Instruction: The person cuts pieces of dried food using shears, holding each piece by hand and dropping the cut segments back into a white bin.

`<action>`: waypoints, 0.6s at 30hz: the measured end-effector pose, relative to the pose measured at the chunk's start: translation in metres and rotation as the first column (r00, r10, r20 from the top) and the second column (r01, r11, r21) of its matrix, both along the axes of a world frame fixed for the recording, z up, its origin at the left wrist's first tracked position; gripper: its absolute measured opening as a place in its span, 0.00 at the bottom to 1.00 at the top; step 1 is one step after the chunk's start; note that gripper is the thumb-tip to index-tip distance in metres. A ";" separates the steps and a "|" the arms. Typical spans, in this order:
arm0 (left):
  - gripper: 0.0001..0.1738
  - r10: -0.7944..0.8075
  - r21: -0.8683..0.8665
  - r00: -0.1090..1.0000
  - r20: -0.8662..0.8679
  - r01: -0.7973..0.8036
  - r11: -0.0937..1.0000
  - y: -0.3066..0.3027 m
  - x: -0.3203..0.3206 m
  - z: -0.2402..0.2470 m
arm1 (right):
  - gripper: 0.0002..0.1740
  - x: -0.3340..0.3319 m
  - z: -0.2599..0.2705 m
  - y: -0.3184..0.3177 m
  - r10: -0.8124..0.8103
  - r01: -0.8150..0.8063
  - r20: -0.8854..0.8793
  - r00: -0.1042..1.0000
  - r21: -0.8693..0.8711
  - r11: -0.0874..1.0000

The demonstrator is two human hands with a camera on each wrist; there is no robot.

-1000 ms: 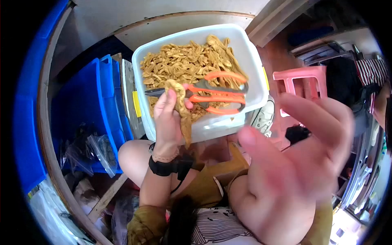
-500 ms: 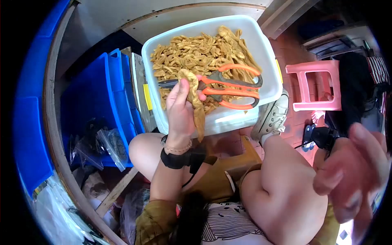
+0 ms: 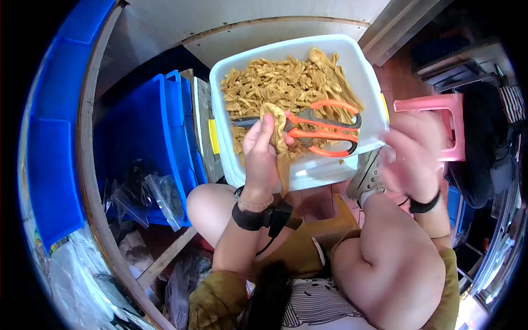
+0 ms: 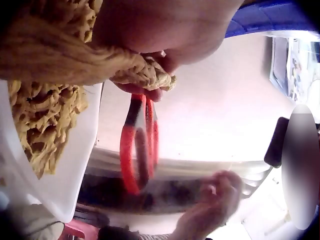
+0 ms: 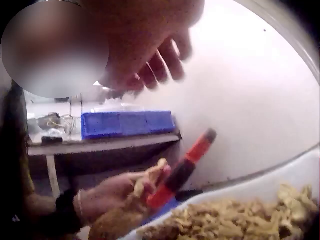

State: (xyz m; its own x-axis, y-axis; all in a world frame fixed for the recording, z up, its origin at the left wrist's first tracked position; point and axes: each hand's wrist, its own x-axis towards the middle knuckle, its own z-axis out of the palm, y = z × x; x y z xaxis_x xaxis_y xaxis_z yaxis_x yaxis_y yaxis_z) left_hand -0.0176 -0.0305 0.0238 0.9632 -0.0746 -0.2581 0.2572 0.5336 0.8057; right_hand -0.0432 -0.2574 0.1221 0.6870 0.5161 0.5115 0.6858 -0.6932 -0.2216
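Observation:
My left hand holds orange-handled scissors and a limp, wrinkled tan strip together, over the near part of a white tub. The strip's lower end hangs past the tub's near rim, while the scissors' handles point right and their dark blades left. In the left wrist view, the twisted strip end shows between the fingers. Blurred by motion, my right hand is just right of the tub with nothing in it. Its loosely bent fingers are spread in the right wrist view.
Many short tan pieces fill the tub, with longer strips at its right side. Blue bins with plastic bags stand left. A pink stool is at right, and a shoe sits by the tub.
My right hand went from close before the camera to the far lower right, then came back toward the tub. The left hand keeps its hold on the scissors and strip.

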 end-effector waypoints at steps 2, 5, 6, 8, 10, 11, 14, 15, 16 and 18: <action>0.22 0.005 0.020 1.000 0.014 -0.005 1.000 0.002 0.000 0.001 | 0.20 0.018 -0.015 0.028 -0.053 0.045 -0.036 0.998 -0.196 0.980; 0.21 0.012 0.026 1.000 0.007 -0.012 1.000 0.003 -0.001 0.001 | 0.26 0.020 -0.042 0.032 -0.117 0.056 -0.205 0.972 -0.284 0.957; 0.20 -0.013 0.085 1.000 -0.003 0.013 0.996 0.002 -0.003 0.007 | 0.26 0.018 -0.049 0.034 -0.122 0.062 -0.198 0.973 -0.287 0.956; 0.16 -0.070 0.225 0.997 -0.018 0.073 0.972 0.004 -0.003 0.010 | 0.28 0.012 -0.061 0.039 -0.184 0.079 -0.294 0.938 -0.335 0.939; 0.15 -0.102 0.267 0.995 -0.018 0.103 0.958 0.004 -0.008 0.015 | 0.28 0.009 -0.071 0.041 -0.177 0.094 -0.312 0.933 -0.263 0.960; 0.15 -0.126 0.311 0.992 -0.025 0.127 0.942 0.003 -0.010 0.017 | 0.28 0.009 -0.073 0.041 -0.160 0.102 -0.335 0.928 -0.185 0.977; 0.14 -0.171 0.257 0.985 -0.007 0.167 0.952 0.002 -0.011 0.017 | 0.26 0.016 -0.074 0.040 -0.152 0.119 -0.259 0.954 -0.140 0.983; 0.14 -0.202 0.246 0.979 -0.016 0.200 0.948 0.002 -0.011 0.016 | 0.26 0.019 -0.076 0.039 -0.137 0.122 -0.199 0.970 -0.087 0.989; 0.14 -0.196 0.235 0.980 -0.014 0.194 0.952 0.002 -0.011 0.015 | 0.26 0.019 -0.082 0.036 -0.133 0.116 -0.197 0.971 -0.098 0.988; 0.15 -0.197 0.224 0.979 -0.057 0.205 0.953 -0.001 -0.010 0.009 | 0.23 0.021 -0.097 0.030 -0.103 0.087 -0.168 0.980 -0.102 0.991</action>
State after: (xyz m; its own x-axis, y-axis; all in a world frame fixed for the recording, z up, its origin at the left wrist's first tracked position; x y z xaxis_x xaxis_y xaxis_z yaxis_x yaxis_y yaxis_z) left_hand -0.0273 -0.0316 0.0333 0.9247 -0.2016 -0.3228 0.3695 0.2718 0.8886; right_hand -0.0222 -0.2272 0.0247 0.8090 0.4842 0.3333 0.5728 -0.7768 -0.2616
